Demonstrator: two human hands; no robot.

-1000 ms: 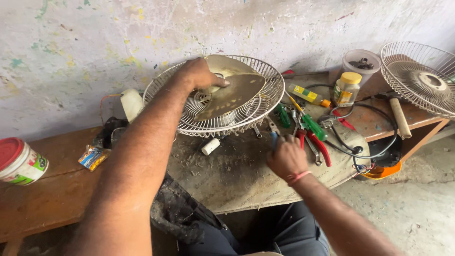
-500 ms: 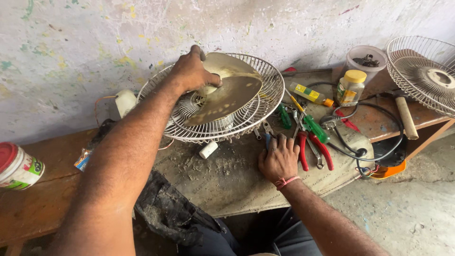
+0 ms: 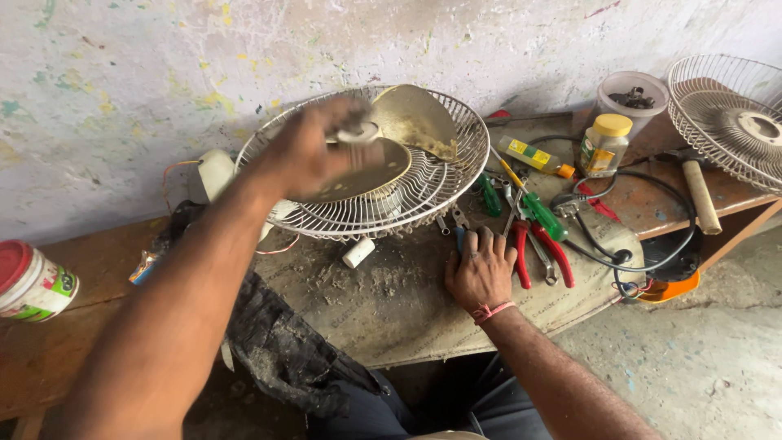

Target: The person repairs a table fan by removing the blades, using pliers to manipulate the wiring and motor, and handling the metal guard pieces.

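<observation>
My left hand (image 3: 314, 155), blurred by motion, grips the dusty cream fan blade (image 3: 419, 122) near its hub. The blade sits inside a white wire fan guard (image 3: 391, 208) that leans against the wall. My right hand (image 3: 481, 269) lies flat on the dirty mat (image 3: 383, 301), fingers apart, with its fingertips on a blue-handled tool. Red-handled pliers (image 3: 544, 254) lie just right of that hand. Two green screwdrivers (image 3: 542, 213) and some spanners lie above it.
A second wire guard (image 3: 733, 114) stands at the far right, with a hammer (image 3: 700, 195) below it. Near it are a yellow-lidded jar (image 3: 604, 145), a clear tub (image 3: 627, 94) and a black cable (image 3: 619, 244). A red-lidded tub (image 3: 28, 285) sits at the left. A black cloth (image 3: 285, 342) hangs off the front edge.
My left hand has shifted on the fan blade and is now blurred, and the blade has turned within the guard. My right hand has stayed flat by the tools.
</observation>
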